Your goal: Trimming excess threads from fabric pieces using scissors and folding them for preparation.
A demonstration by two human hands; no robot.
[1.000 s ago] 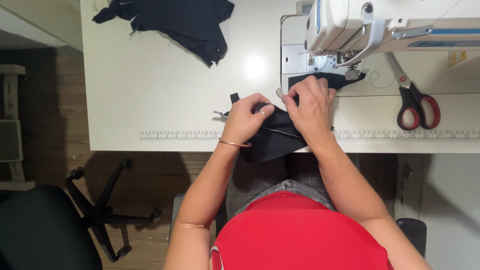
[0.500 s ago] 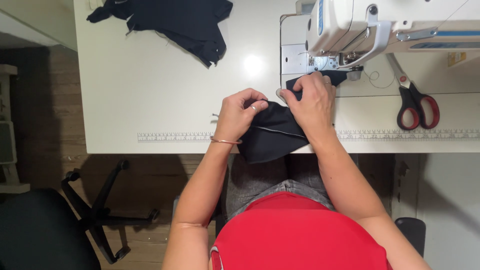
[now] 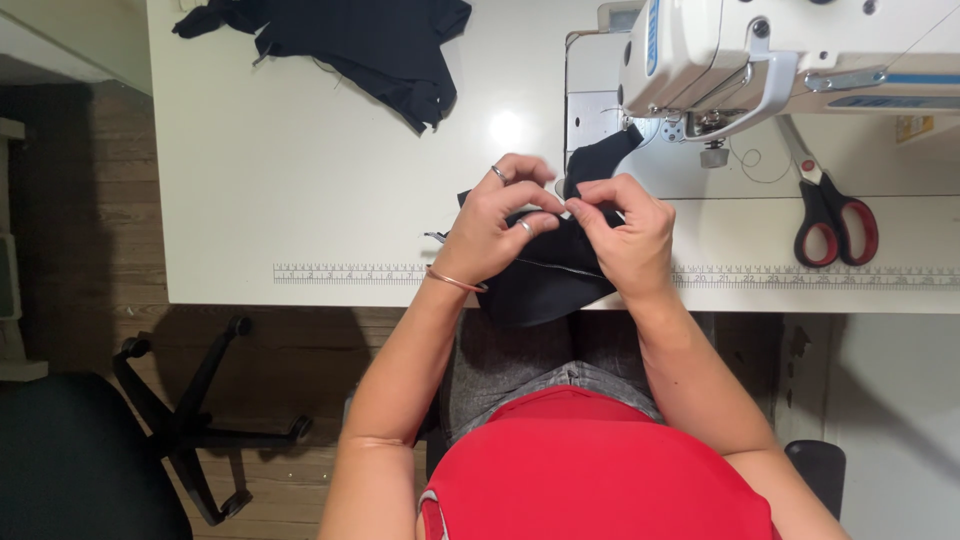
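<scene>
black fabric (image 3: 545,285) pinched by both hands, sewing machine (image 3: 760,60) behind, scissors (image 3: 830,215) right

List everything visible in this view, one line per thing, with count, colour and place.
black fabric piece: one, black, at the table's front edge, pinched by both hands, one end running under the machine
fabric pile: one, black, far left of the table
sewing machine: one, white, top right
scissors: one pair, red handles, right of the hands
ruler strip: one, printed along the table's front edge
table: one, white
office chair: one, black, on the wooden floor at left
bracelet: one, metal, left wrist
left hand: on the fabric, two rings
right hand: on the fabric
</scene>
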